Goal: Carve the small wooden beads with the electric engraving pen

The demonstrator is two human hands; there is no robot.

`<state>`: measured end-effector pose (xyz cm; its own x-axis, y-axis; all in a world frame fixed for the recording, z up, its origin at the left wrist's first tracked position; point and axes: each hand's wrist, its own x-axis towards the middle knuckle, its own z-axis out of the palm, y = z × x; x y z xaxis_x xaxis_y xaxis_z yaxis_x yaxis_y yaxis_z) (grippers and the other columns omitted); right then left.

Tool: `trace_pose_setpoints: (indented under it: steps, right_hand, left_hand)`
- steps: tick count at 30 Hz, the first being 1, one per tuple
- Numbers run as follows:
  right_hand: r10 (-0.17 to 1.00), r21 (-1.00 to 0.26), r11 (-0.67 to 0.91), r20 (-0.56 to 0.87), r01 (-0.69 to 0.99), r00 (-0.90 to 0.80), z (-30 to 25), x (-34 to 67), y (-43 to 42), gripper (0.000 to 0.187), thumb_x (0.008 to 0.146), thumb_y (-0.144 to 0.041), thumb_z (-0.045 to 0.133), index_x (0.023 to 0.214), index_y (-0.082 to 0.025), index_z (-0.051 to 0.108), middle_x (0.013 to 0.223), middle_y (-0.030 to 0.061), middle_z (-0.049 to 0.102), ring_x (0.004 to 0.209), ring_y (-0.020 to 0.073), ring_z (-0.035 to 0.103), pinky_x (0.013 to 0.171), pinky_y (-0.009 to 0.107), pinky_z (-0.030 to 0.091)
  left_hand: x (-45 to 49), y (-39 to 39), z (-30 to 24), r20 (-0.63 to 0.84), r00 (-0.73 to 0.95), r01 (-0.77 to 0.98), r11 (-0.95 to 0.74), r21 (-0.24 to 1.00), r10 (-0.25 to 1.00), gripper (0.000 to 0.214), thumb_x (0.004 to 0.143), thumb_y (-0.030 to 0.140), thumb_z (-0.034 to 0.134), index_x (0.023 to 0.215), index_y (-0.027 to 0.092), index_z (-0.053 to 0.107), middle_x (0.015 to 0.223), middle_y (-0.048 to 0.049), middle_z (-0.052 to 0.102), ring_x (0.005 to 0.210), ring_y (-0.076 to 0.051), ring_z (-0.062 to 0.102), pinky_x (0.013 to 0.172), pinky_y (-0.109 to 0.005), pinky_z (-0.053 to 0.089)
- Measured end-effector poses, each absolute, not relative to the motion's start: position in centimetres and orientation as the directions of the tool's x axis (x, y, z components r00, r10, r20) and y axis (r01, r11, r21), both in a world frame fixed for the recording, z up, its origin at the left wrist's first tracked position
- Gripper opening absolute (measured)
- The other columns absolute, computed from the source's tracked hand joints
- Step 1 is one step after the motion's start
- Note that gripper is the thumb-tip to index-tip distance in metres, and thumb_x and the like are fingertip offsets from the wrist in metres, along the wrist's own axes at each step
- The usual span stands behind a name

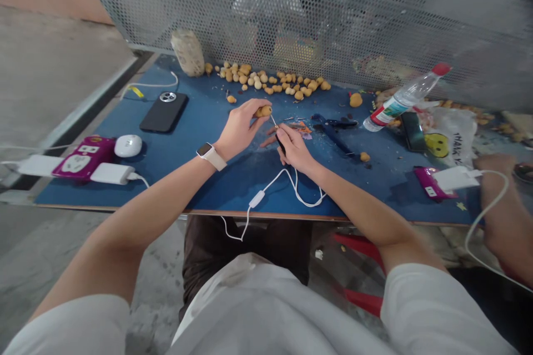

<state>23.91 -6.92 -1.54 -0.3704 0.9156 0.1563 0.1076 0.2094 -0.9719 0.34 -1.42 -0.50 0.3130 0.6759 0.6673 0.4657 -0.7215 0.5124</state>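
Observation:
My left hand (244,125) is closed around a small tan gourd-like piece (263,112), wearing a watch with a pale strap on its wrist. My right hand (293,147) grips the dark handle (280,144) of a slim tool, whose thin metal shaft (273,121) points up at the tan piece and appears to touch it. Beneath the right hand loops a white cable (297,194) with an inline switch (257,198); whether it joins the tool I cannot tell. Colourful scraps (303,128) and blue-handled pliers (335,133) lie just right of the hands.
Many tan pieces (250,75) line the back of the blue table (208,188), before a perforated metal screen (333,22). Leftward are a phone (164,113), a white case (127,146) and a purple power strip (79,160). A bottle (402,100) and a person's arm (506,216) are rightward.

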Motion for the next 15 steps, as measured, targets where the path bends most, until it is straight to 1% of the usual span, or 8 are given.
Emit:
trace_pose_setpoints:
  steps: [4, 7, 11, 15]
  right_hand:
    - [0.925, -0.975, 0.196, 0.146, 0.109, -0.349, -1.65, 23.93, -6.81, 0.081, 0.116, -0.108, 0.062, 0.128, -0.029, 0.075, 0.103, 0.0064, 0.093, 0.042, 0.0087, 0.044, 0.041, 0.03, 0.044]
    - [0.921, -0.975, 0.2, 0.154, 0.097, -0.357, -1.76, 23.92, -6.78, 0.08, 0.116, -0.108, 0.062, 0.126, -0.029, 0.074, 0.097, 0.0042, 0.09, 0.042, 0.0088, 0.043, 0.041, 0.03, 0.043]
    - [0.913, -0.973, 0.216, 0.17, 0.085, -0.371, -1.83, 23.93, -6.85, 0.076, 0.12, -0.103, 0.062, 0.126, -0.028, 0.074, 0.1, 0.005, 0.092, 0.042, 0.0084, 0.045, 0.042, 0.029, 0.043]
    - [0.919, -0.975, 0.209, 0.172, 0.069, -0.354, -1.92, 23.96, -6.78, 0.076, 0.119, -0.103, 0.064, 0.123, -0.029, 0.075, 0.099, 0.005, 0.092, 0.041, 0.0083, 0.044, 0.041, 0.029, 0.043]
  left_hand:
    - [0.42, -1.38, -0.8, 0.665, 0.311, 0.459, -0.72, 0.521, 0.679, 0.031, 0.118, 0.015, 0.073, 0.147, 0.019, 0.084, 0.14, -0.0133, 0.095, 0.128, -0.025, 0.093, 0.116, -0.037, 0.074]
    - [0.47, -1.31, -0.82, 0.655, 0.302, 0.472, -0.706, 0.528, 0.692, 0.03, 0.117, 0.014, 0.074, 0.146, 0.02, 0.084, 0.139, -0.0126, 0.096, 0.126, -0.024, 0.093, 0.116, -0.036, 0.074]
    - [0.39, -1.22, -0.63, 0.663, 0.315, 0.479, -0.717, 0.507, 0.679, 0.03, 0.116, 0.011, 0.075, 0.144, 0.019, 0.085, 0.14, -0.0135, 0.096, 0.126, -0.023, 0.092, 0.118, -0.036, 0.073]
    - [0.29, -1.32, -0.52, 0.657, 0.341, 0.49, -0.724, 0.486, 0.672, 0.034, 0.117, 0.008, 0.073, 0.147, 0.019, 0.086, 0.14, -0.0136, 0.096, 0.125, -0.023, 0.092, 0.116, -0.035, 0.073]
